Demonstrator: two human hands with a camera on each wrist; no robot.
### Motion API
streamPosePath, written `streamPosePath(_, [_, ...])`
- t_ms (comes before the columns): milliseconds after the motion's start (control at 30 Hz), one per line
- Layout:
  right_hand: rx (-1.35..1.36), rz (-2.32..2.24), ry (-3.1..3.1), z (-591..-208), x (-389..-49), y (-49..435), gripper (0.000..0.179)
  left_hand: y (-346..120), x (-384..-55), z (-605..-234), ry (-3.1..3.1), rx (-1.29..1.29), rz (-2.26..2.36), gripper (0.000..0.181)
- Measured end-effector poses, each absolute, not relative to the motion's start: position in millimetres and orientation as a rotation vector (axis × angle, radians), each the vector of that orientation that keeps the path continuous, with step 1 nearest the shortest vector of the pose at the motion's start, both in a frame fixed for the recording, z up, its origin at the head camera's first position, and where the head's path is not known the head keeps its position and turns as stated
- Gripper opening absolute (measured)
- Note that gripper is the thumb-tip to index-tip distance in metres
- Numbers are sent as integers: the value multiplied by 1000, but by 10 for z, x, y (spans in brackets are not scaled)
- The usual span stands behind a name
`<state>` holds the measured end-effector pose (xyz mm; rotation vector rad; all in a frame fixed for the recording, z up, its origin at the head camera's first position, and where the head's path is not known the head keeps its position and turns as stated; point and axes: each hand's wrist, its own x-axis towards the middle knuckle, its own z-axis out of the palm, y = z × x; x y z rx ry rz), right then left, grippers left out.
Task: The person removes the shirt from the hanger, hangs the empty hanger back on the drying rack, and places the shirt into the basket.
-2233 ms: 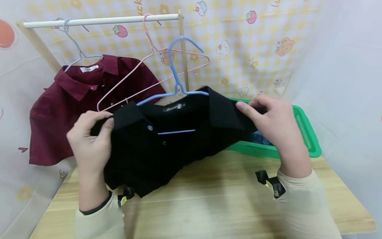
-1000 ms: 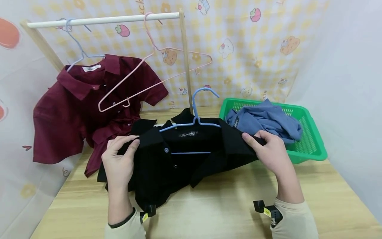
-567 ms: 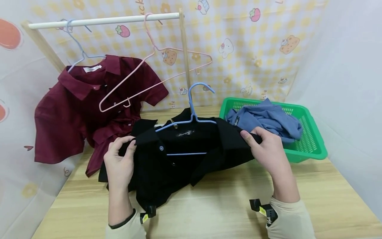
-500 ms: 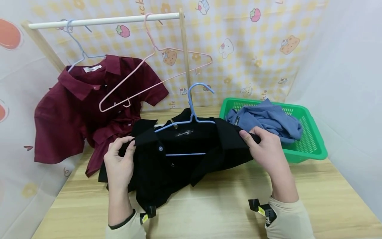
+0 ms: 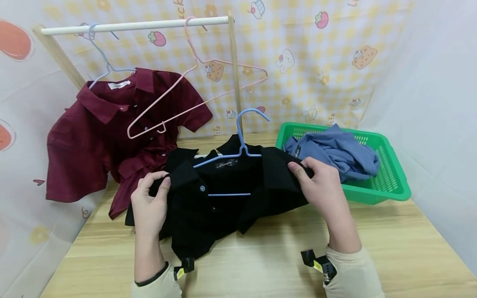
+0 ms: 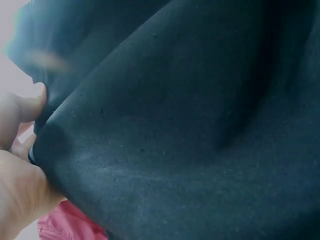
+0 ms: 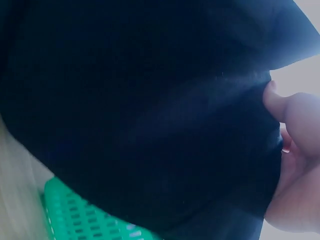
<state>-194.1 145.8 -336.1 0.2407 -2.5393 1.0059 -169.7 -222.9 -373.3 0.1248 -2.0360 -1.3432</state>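
A black collared shirt [image 5: 193, 223] is held just over the table, its collar facing up. Inside its neck sits a blue hanger [image 5: 243, 148], hook upward, with part of its bottom bar showing in the open front. My left hand [image 5: 150, 203] pinches the shoulder on the left between thumb and fingers. On the other side, my right hand [image 5: 323, 186] pinches the opposite shoulder. Black cloth fills most of both wrist views, with the left thumb [image 6: 32, 102] and right thumb [image 7: 277, 102] pressed on its edge. The hanger's shoulder ends are hidden under the cloth.
A rack with a white rod [image 5: 149, 26] stands behind at left. From it hang a maroon shirt [image 5: 82, 153] on a light blue hanger [image 5: 108, 66] and a bare pink hanger [image 5: 164, 95]. A green basket [image 5: 400, 182] at right holds a blue garment [image 5: 335, 149].
From higher up, the shirt and hanger came down toward the table. Lately my right hand has shifted left, bringing its shoulder of the shirt inward. Both hands keep their pinch.
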Motion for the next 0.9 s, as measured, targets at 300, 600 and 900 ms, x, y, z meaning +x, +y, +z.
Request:
streamPosePath(300, [214, 1021, -2505, -3345, -1929, 1335, 41, -2203, -1685, -3738, -2054, 94, -1357, 10])
streamPosePath(600, [207, 1032, -2525, -3326, -1925, 1226, 35, -2172, -1707, -3789, -2066, 43, -1351, 10])
streamPosePath(900, [275, 1067, -2469, -3349, -1948, 1140, 21, -2172, -1711, -3812, -2070, 35, -1350, 10])
